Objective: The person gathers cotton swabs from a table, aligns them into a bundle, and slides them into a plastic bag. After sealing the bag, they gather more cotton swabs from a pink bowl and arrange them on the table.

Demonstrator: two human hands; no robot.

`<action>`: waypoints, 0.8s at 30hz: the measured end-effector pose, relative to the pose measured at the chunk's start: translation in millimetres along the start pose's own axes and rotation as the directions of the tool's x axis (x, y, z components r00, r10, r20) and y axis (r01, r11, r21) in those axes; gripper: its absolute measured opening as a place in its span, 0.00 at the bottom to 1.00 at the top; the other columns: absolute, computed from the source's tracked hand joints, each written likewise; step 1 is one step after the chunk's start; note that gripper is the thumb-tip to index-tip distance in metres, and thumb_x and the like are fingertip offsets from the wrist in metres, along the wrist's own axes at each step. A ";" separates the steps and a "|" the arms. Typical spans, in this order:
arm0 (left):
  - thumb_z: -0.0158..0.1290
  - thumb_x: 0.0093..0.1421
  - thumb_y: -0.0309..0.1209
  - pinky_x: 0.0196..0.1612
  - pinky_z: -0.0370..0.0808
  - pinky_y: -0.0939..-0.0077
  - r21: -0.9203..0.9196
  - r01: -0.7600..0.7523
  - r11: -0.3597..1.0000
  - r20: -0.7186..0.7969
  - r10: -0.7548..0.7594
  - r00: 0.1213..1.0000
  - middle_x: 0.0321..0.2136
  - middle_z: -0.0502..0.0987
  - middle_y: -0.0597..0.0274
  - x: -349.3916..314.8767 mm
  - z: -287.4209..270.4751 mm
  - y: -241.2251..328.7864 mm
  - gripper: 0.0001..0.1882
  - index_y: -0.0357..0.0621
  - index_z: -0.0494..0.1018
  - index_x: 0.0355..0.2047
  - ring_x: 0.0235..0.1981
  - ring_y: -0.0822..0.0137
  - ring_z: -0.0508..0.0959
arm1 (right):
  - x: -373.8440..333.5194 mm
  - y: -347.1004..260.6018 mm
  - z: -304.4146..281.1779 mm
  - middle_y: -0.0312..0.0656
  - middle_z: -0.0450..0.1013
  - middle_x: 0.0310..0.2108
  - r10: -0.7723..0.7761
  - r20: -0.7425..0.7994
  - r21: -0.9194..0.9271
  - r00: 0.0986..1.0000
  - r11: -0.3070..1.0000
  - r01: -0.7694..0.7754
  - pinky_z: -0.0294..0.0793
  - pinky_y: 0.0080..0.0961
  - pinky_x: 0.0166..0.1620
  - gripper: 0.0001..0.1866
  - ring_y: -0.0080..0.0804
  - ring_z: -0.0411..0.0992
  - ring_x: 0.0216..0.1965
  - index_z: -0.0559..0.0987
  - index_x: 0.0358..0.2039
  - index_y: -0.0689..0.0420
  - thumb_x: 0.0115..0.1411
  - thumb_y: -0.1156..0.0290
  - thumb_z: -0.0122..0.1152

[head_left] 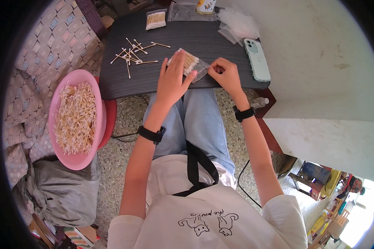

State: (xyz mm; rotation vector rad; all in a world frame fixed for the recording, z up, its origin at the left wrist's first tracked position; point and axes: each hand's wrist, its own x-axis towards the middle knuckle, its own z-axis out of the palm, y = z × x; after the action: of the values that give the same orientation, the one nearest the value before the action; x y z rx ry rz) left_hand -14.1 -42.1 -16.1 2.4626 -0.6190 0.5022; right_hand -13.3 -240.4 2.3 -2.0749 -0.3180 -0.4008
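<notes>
Two bare hands meet over a small clear plastic bag (194,66) packed with cotton swabs, lying near the front edge of a dark, finely ribbed tabletop (124,81). The left hand (172,79) lies flat on the bag, fingers straight, slightly spread and pressing down on it; the swabs under them have pale wooden sticks and white tips. The bag's long axis runs from the left fingertips down and right toward the right hand (224,74), whose fingers are curled together, pinching the bag's open end at the front edge. Both hands touch the bag; the left covers more of it.

Loose swabs (133,54) lie scattered toward the tabletop's left side, thin and criss-crossed. A filled bag (156,19) sits at the far edge, with empty clear bags (237,25) at the far right corner. A pale green phone (257,59) lies along the right edge. Off the tabletop, to the left, a glossy pink basin (77,162) holds a heap of swabs.
</notes>
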 end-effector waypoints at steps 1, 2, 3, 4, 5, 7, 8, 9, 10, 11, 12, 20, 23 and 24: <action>0.41 0.65 0.53 0.66 0.49 0.55 -0.002 -0.025 1.000 0.003 0.025 1.000 0.62 0.61 0.55 0.5 -1.6 -2.9 0.30 0.48 0.63 0.60 0.65 0.60 0.56 | 0.0 0.3 0.1 0.39 0.67 0.18 -0.002 -0.003 -0.010 1.000 1.000 0.002 0.62 0.22 0.23 0.06 0.23 0.62 0.17 0.74 0.20 0.64 0.47 0.77 0.63; 0.40 0.64 0.53 0.66 0.48 0.55 -0.003 -0.049 0.999 0.005 0.049 0.999 0.62 0.61 0.54 0.7 -2.3 -4.3 0.31 0.46 0.65 0.59 0.65 0.60 0.57 | -0.7 0.2 0.1 0.39 0.67 0.18 -0.001 -0.004 -0.010 1.000 1.000 0.001 0.62 0.22 0.23 0.06 0.23 0.62 0.17 0.74 0.20 0.64 0.47 0.77 0.63; 0.40 0.64 0.53 0.66 0.48 0.55 -0.003 -0.050 0.999 0.004 0.050 0.999 0.62 0.61 0.54 0.0 -2.5 -2.6 0.31 0.46 0.65 0.59 0.65 0.60 0.57 | -0.4 0.5 0.3 0.39 0.67 0.18 0.003 -0.014 -0.026 1.000 1.000 -0.003 0.63 0.22 0.23 0.06 0.23 0.63 0.18 0.75 0.20 0.64 0.47 0.77 0.63; 0.40 0.65 0.52 0.66 0.48 0.55 0.088 -0.087 0.992 0.061 0.081 0.995 0.63 0.60 0.54 -1.9 -2.1 0.5 0.31 0.47 0.61 0.61 0.66 0.58 0.55 | -0.1 0.6 0.4 0.39 0.68 0.18 0.006 -0.024 -0.041 1.000 0.999 -0.007 0.63 0.21 0.23 0.06 0.24 0.63 0.18 0.75 0.21 0.64 0.47 0.77 0.63; 0.39 0.66 0.51 0.66 0.48 0.54 0.175 -0.128 0.976 0.121 0.107 0.987 0.63 0.58 0.54 -2.3 -1.7 2.8 0.31 0.47 0.57 0.63 0.67 0.57 0.53 | -0.2 0.7 0.4 0.39 0.68 0.18 0.004 -0.025 -0.041 1.000 0.999 -0.005 0.63 0.21 0.23 0.06 0.24 0.63 0.18 0.75 0.21 0.64 0.47 0.77 0.63; 0.39 0.65 0.52 0.66 0.47 0.54 0.227 -0.144 0.963 0.094 0.126 0.988 0.63 0.57 0.51 -1.6 -0.1 2.4 0.33 0.45 0.56 0.64 0.67 0.55 0.53 | -2.1 -0.2 1.7 0.40 0.68 0.18 -0.014 -0.127 -0.023 0.992 1.000 0.011 0.65 0.22 0.24 0.06 0.25 0.65 0.18 0.75 0.20 0.64 0.47 0.77 0.63; 0.39 0.65 0.53 0.67 0.47 0.54 0.276 -0.163 0.947 0.071 0.149 0.986 0.64 0.57 0.49 -1.5 0.7 2.4 0.34 0.42 0.55 0.64 0.67 0.54 0.53 | -4.1 -0.6 0.9 0.40 0.68 0.18 -0.017 -0.124 -0.023 0.992 1.000 0.014 0.65 0.22 0.24 0.06 0.25 0.65 0.18 0.75 0.20 0.64 0.47 0.77 0.63; 0.39 0.65 0.53 0.67 0.47 0.54 0.278 -0.161 0.947 0.069 0.148 0.987 0.64 0.57 0.49 -2.6 2.4 2.2 0.34 0.42 0.55 0.64 0.67 0.54 0.53 | -6.8 -0.5 -1.3 0.41 0.69 0.18 0.015 -0.200 -0.076 0.980 0.997 -0.030 0.66 0.23 0.24 0.06 0.27 0.66 0.18 0.75 0.20 0.64 0.47 0.76 0.63; 0.39 0.65 0.53 0.67 0.47 0.55 0.261 -0.108 0.959 0.044 0.100 0.994 0.64 0.56 0.46 -4.0 4.1 2.3 0.36 0.40 0.55 0.64 0.67 0.53 0.52 | -8.6 0.0 -4.0 0.42 0.69 0.18 0.041 -0.276 -0.125 0.960 0.989 -0.078 0.67 0.24 0.25 0.06 0.29 0.68 0.18 0.76 0.20 0.64 0.47 0.76 0.63; 0.40 0.64 0.54 0.67 0.47 0.55 0.242 -0.056 0.969 0.019 0.053 0.998 0.63 0.55 0.43 -5.0 5.7 1.9 0.37 0.37 0.54 0.63 0.67 0.52 0.52 | -9.7 0.8 -7.5 0.42 0.69 0.18 0.039 -0.275 -0.126 0.961 0.989 -0.076 0.67 0.24 0.25 0.06 0.29 0.68 0.18 0.76 0.20 0.64 0.47 0.76 0.63; 0.40 0.64 0.54 0.67 0.47 0.55 0.241 -0.056 0.969 0.018 0.053 0.998 0.63 0.55 0.43 -5.0 6.4 1.7 0.37 0.37 0.54 0.63 0.67 0.52 0.52 | -12.2 4.2 -12.6 0.43 0.69 0.18 0.052 -0.329 -0.180 0.943 0.977 -0.117 0.67 0.25 0.24 0.06 0.31 0.68 0.18 0.76 0.20 0.64 0.47 0.76 0.63; 0.44 0.64 0.48 0.67 0.48 0.57 0.142 -0.076 0.987 0.053 0.069 0.996 0.62 0.57 0.42 -2.9 1.2 -5.8 0.31 0.38 0.61 0.59 0.66 0.51 0.53 | -18.9 19.5 -46.4 0.48 0.71 0.23 0.063 -0.410 -0.358 0.910 0.907 -0.224 0.70 0.32 0.29 0.05 0.41 0.70 0.23 0.78 0.28 0.65 0.53 0.76 0.60; 0.50 0.62 0.40 0.67 0.50 0.58 -0.055 -0.042 0.998 0.000 0.042 0.999 0.61 0.60 0.43 -2.6 -13.1 -7.2 0.26 0.42 0.63 0.58 0.66 0.51 0.54 | -17.1 16.5 -49.4 0.50 0.72 0.33 0.009 -0.437 -0.372 0.900 0.909 -0.189 0.71 0.33 0.35 0.10 0.44 0.71 0.31 0.78 0.39 0.63 0.54 0.78 0.57; 0.50 0.62 0.40 0.67 0.50 0.58 -0.050 -0.043 0.998 0.000 0.043 0.999 0.61 0.60 0.43 -4.1 -20.7 -10.6 0.26 0.42 0.63 0.58 0.66 0.51 0.54 | -15.1 10.6 -46.8 0.51 0.71 0.39 -0.048 -0.465 -0.377 0.884 0.914 -0.148 0.71 0.34 0.40 0.15 0.46 0.71 0.37 0.76 0.44 0.62 0.54 0.79 0.56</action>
State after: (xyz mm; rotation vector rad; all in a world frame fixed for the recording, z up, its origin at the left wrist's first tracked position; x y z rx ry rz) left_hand -16.4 -20.8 -6.2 2.4066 -0.6786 0.4967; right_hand -30.3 -287.0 10.5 -2.2897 0.1256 -0.9840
